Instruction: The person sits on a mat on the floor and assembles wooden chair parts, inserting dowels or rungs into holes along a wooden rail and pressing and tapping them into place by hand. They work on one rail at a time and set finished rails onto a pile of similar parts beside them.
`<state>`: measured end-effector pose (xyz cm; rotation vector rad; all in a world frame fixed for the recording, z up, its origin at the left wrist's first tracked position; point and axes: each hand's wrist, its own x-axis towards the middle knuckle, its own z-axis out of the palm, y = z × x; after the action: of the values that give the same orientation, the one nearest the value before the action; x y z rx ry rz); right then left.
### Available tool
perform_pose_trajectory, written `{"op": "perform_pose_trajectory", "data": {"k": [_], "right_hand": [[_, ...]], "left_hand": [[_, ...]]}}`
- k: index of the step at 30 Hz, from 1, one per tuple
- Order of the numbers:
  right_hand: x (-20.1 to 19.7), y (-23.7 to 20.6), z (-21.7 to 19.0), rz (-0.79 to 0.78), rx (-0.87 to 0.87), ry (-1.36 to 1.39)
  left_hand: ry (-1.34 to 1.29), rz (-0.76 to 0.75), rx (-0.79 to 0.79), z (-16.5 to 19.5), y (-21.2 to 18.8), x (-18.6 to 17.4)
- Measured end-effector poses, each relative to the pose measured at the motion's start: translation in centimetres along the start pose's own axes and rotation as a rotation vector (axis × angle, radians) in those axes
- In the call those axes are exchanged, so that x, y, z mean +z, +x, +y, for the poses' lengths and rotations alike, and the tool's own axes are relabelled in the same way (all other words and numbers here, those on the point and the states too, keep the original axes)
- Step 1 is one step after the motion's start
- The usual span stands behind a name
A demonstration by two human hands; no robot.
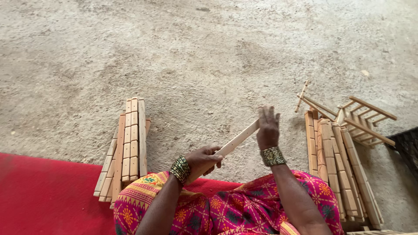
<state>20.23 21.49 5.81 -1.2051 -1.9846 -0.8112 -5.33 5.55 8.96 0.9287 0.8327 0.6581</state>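
Note:
I hold a flat wooden slat [235,142] with small holes along it, tilted up to the right over the concrete floor. My left hand [203,158] grips its lower end. My right hand [267,127] has its palm and fingers against the upper end. Both wrists wear beaded bangles. My lap, covered in pink patterned cloth [244,206], is below the slat.
A stack of similar wooden slats [126,148] lies at my left, partly on a red mat [43,196]. At my right lies another pile of slats [339,169], with assembled ladder-like wooden frames [363,117] behind it. A dark object [409,146] sits at the right edge.

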Motion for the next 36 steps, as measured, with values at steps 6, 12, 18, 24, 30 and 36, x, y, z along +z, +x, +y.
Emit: {"op": "perform_pose_trajectory", "data": {"k": [6,12,18,24,30,36], "right_hand": [[-4.1,-4.5,-9.6,-0.132,-0.391,0.545],[-1.2,-2.7,-5.1,-0.24,-0.157,0.486],[-1.1,-1.4,-2.4,-0.132,-0.037,0.232],[-4.2,-4.7,-10.5,-0.143,-0.369,0.659],[-1.7,-1.1,-2.9,-0.205,-0.099,0.221],[-3.5,-2.5,-7.6,-0.464,-0.194,0.32]], "left_hand": [[0.311,0.259,-0.034,-1.8,1.8,-1.8],[0.83,0.45,-0.18,-1.5,2.2,-1.6],[1.252,0.623,0.12,-1.2,1.8,-0.7],[1.444,0.749,0.236,-3.0,2.9,-1.4],[1.655,0.931,0.334,-3.9,3.4,-1.6],[1.774,0.946,0.353,-5.7,4.9,-1.7]]}}
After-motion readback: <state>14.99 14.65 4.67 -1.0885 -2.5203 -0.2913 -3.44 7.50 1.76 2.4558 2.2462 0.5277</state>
